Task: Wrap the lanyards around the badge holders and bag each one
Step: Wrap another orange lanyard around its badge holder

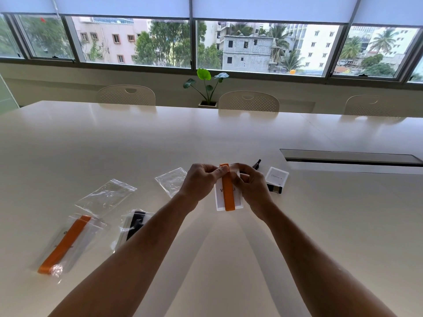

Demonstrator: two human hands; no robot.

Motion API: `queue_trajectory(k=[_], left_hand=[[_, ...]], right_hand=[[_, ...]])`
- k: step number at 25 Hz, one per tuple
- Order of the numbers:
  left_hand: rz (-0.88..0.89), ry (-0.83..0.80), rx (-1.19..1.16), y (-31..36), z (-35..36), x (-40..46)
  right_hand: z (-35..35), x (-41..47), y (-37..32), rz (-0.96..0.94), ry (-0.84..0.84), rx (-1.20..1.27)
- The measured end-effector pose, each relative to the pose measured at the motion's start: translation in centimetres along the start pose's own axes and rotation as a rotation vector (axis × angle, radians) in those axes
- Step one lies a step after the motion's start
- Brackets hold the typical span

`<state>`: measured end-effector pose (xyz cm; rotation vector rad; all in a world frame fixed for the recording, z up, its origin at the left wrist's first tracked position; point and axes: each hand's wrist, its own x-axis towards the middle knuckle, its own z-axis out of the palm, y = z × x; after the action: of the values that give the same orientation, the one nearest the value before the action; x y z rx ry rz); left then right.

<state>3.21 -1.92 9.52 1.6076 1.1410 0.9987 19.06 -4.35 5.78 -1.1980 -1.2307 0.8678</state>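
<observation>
Above the table's middle I hold a white badge holder (pixel 219 202) with an orange lanyard (pixel 228 193) wound lengthwise around it. My left hand (pixel 200 181) pinches the lanyard at the holder's top edge. My right hand (pixel 251 186) grips the holder's right side, fingers curled over it. Two clear bags lie empty: one (pixel 171 180) just left of my hands, one (pixel 107 195) further left. A bagged orange lanyard badge (pixel 66 243) and a bagged black one (pixel 134 225) lie at the near left. Another white badge holder (pixel 277 177) with a black lanyard (pixel 256 164) lies to the right.
The white table (pixel 206 138) is long. A recessed cable slot (pixel 352 157) is set into it at the right. Three white chairs (pixel 248 101) stand along the far edge, with a potted plant (pixel 208 88) by the windows behind them.
</observation>
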Motion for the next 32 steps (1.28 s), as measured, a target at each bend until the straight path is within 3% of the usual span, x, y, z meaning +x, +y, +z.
queue_trajectory(k=[6,16,25,28,32], left_hand=[[0.054,0.139,0.119,-0.8,0.6,-0.2],[-0.023,0.053,0.137,-3.7,0.6,0.1],[-0.096,0.045,0.307,-5.3,1.3,0.5],[-0.117,0.015,0.315,-5.6,1.3,0.5],[-0.102,-0.004,0.362,-6.0,1.3,0.3]], right_hand=[[-0.1,-0.7,0.2,0.023,-0.071,0.086],[-0.4,-1.4,1.8,0.245,-0.255,0.204],[-0.4,-2.1,3.2,0.259,-0.301,0.136],[-0.4,-1.8,3.6,0.214,-0.267,0.013],[-0.5,-1.1,4.2,0.051,-0.088,-0.377]])
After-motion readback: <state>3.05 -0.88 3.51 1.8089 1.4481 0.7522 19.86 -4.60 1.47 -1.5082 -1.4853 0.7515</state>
